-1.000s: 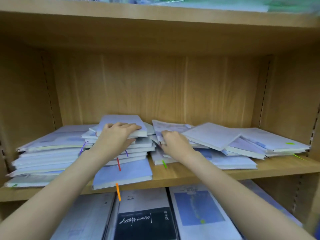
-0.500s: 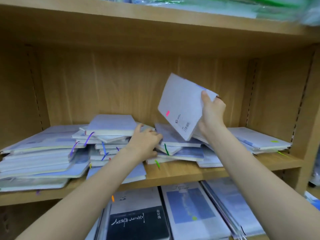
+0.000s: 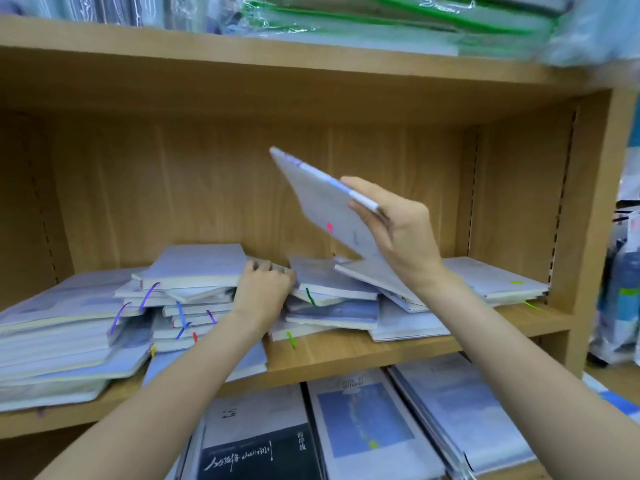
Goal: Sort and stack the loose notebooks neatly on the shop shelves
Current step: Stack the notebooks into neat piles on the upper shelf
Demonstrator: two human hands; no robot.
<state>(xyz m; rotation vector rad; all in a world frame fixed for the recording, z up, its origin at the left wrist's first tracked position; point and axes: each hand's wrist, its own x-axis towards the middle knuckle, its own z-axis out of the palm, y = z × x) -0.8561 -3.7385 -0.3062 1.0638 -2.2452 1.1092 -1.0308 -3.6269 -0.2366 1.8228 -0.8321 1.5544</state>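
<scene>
Pale blue-grey notebooks with coloured ribbon markers lie in loose piles on the wooden shelf (image 3: pixel 363 351). My right hand (image 3: pixel 403 233) grips one notebook (image 3: pixel 322 199) with a pink tag and holds it tilted above the piles. My left hand (image 3: pixel 265 289) reaches into the gap between the middle pile (image 3: pixel 194 268) and the right-hand pile (image 3: pixel 329 282), fingers curled on a notebook edge there. A larger stack (image 3: pixel 55 327) lies at the left. More notebooks (image 3: pixel 491 278) lie at the right end.
The shelf above holds plastic-wrapped goods with green trim (image 3: pixel 381 19). The lower shelf shows book covers, one black (image 3: pixel 259 455) and one with a blue picture (image 3: pixel 363 417). The shelf's right side panel (image 3: pixel 588 220) stands close by.
My right hand lifted a notebook off the right pile and now tilts it flatter, spine up. My left hand moved from the top of the middle pile into the gap beside it.
</scene>
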